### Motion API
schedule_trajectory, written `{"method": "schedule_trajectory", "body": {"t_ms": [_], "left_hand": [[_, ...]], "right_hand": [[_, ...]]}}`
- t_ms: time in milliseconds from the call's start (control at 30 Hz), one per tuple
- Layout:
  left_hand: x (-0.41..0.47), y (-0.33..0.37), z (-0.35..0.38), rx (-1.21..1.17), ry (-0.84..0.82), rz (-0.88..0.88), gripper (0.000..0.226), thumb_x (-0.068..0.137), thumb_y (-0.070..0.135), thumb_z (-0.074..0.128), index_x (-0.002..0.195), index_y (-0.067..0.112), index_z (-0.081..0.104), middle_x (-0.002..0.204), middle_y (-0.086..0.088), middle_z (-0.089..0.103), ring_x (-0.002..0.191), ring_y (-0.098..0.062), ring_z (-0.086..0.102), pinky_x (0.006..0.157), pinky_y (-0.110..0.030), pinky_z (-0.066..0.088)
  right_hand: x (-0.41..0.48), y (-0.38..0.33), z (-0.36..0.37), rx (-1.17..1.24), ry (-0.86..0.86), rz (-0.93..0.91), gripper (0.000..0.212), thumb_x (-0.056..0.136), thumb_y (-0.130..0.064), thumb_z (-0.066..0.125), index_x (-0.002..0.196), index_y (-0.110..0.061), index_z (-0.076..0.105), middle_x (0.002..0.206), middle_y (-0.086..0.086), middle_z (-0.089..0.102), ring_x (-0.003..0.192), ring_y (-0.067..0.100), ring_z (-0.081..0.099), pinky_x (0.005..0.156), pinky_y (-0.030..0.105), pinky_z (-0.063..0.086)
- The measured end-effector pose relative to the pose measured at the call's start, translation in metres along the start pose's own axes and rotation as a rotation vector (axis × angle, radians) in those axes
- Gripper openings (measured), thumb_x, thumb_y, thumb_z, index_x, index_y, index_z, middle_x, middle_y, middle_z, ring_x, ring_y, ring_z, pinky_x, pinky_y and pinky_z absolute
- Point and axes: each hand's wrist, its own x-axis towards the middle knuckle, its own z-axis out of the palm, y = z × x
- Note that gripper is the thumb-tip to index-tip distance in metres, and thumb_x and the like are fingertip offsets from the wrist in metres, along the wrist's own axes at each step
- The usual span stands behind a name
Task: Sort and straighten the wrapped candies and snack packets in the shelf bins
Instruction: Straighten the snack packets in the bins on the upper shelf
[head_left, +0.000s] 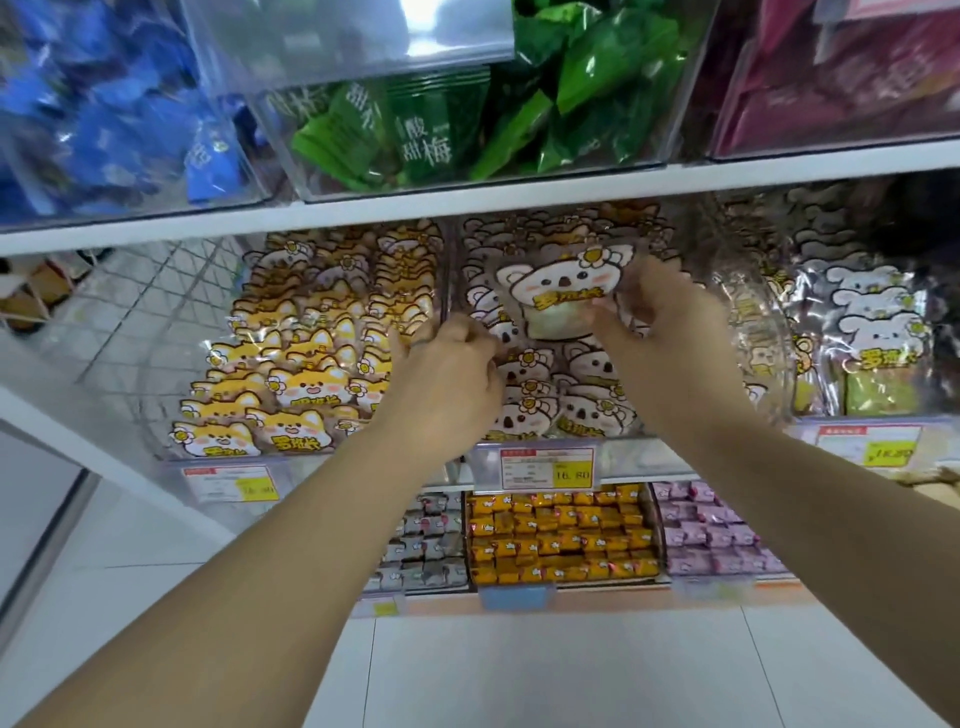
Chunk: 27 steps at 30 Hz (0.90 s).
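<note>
Two bare forearms reach in from 7 and 5 o'clock toward the centre of the view. A white shelf board (467, 195) crosses at 12 o'clock. Above it sit clear bins of blue packets (104, 104) at 10 o'clock, green packets (457, 124) at 12 and maroon packets (831, 83) at 2.

Under the board, yellow fox packets (296, 379) fill the bin at 9 o'clock, stacked koala packets (587, 410) fill the middle bin (451, 270), and white bunny packets (872, 332) fill the bin at 3.

The left hand (447, 374) is curled against the stack's 9 o'clock side; whether it grips anything cannot be told. The right hand (660, 322) pinches the 4 o'clock corner of one raised koala packet (558, 288), upright above the middle bin.

At 6 o'clock, below a price tag (548, 467), lie rows of grey candies (426, 545), orange candies (561, 540) and purple candies (717, 540).
</note>
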Motion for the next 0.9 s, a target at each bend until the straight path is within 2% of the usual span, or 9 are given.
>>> {"method": "schedule_trajectory", "body": {"t_ms": [67,200,267,333,400,600,733,800,900], "left_hand": [[0.001,-0.003,0.0,-0.049,-0.015,0.031,0.034,0.092,0.024,0.039,0.115,0.02,0.063,0.13,-0.001,0.046,0.123,-0.031,0.038,0.106,-0.048,0.027],[0.004,-0.007,-0.002,-0.142,-0.036,0.075,0.046,0.078,0.029,0.03,0.095,0.011,0.068,0.108,-0.014,0.05,0.113,-0.037,0.044,0.096,-0.046,0.039],[0.003,-0.009,-0.003,-0.13,-0.084,0.063,0.031,0.083,0.026,0.034,0.083,0.012,0.062,0.094,-0.011,0.043,0.114,-0.042,0.042,0.095,-0.047,0.039],[0.002,-0.009,-0.006,-0.161,-0.113,0.039,0.02,0.09,0.019,0.041,0.073,0.017,0.053,0.093,-0.008,0.032,0.12,-0.042,0.035,0.099,-0.047,0.035],[-0.001,-0.006,-0.011,-0.173,-0.1,0.032,0.033,0.092,0.016,0.043,0.061,0.026,0.034,0.092,-0.006,0.028,0.122,-0.041,0.032,0.1,-0.046,0.033],[0.002,-0.01,-0.007,-0.269,-0.087,0.053,0.015,0.087,0.021,0.043,0.073,0.022,0.049,0.116,-0.015,0.042,0.121,-0.038,0.034,0.101,-0.048,0.036],[0.0,-0.01,-0.006,-0.271,-0.065,0.048,0.015,0.089,0.018,0.045,0.076,0.019,0.053,0.116,-0.014,0.042,0.124,-0.036,0.032,0.103,-0.046,0.034],[-0.001,-0.01,-0.006,-0.26,-0.039,0.059,0.018,0.09,0.017,0.046,0.087,0.015,0.063,0.116,-0.013,0.042,0.124,-0.033,0.033,0.104,-0.044,0.033],[-0.002,-0.009,-0.006,-0.255,-0.002,0.087,0.021,0.09,0.016,0.048,0.094,0.012,0.068,0.131,-0.01,0.039,0.128,-0.028,0.032,0.107,-0.039,0.03]], "right_hand": [[0.006,0.001,0.01,-0.001,-0.003,-0.032,0.026,0.089,-0.01,0.059,0.077,-0.029,0.047,0.068,-0.014,0.05,0.06,-0.01,0.045,0.053,0.005,0.033],[0.018,0.002,0.028,-0.044,-0.056,-0.058,0.005,0.091,-0.013,0.057,0.093,-0.014,0.053,0.077,-0.006,0.057,0.065,-0.002,0.048,0.056,0.009,0.036],[0.023,0.007,0.036,-0.097,-0.117,-0.055,0.011,0.091,-0.014,0.057,0.1,-0.014,0.052,0.083,-0.006,0.06,0.074,-0.001,0.054,0.061,0.009,0.041],[0.028,0.012,0.041,-0.117,-0.151,-0.015,0.018,0.09,-0.014,0.058,0.107,-0.013,0.051,0.095,0.0,0.064,0.087,0.014,0.06,0.074,0.025,0.049],[0.032,0.013,0.043,-0.147,-0.166,0.012,0.021,0.09,-0.016,0.059,0.109,-0.011,0.051,0.099,0.004,0.064,0.091,0.019,0.06,0.076,0.03,0.049],[0.033,0.019,0.043,-0.368,-0.222,-0.038,0.035,0.089,-0.018,0.059,0.122,-0.011,0.048,0.101,0.005,0.065,0.091,0.022,0.059,0.066,0.022,0.037],[0.039,0.019,0.041,-0.484,-0.321,-0.008,0.028,0.088,-0.022,0.063,0.108,-0.009,0.049,0.094,0.009,0.064,0.085,0.022,0.058,0.063,0.024,0.034],[0.04,0.017,0.034,-0.437,-0.327,-0.004,0.027,0.084,-0.026,0.067,0.1,-0.017,0.047,0.09,0.004,0.064,0.085,0.02,0.06,0.061,0.025,0.038],[0.035,0.006,0.022,-0.168,-0.212,-0.007,0.047,0.079,-0.025,0.073,0.119,-0.028,0.05,0.097,-0.014,0.059,0.083,0.002,0.056,0.066,0.01,0.045]]}}
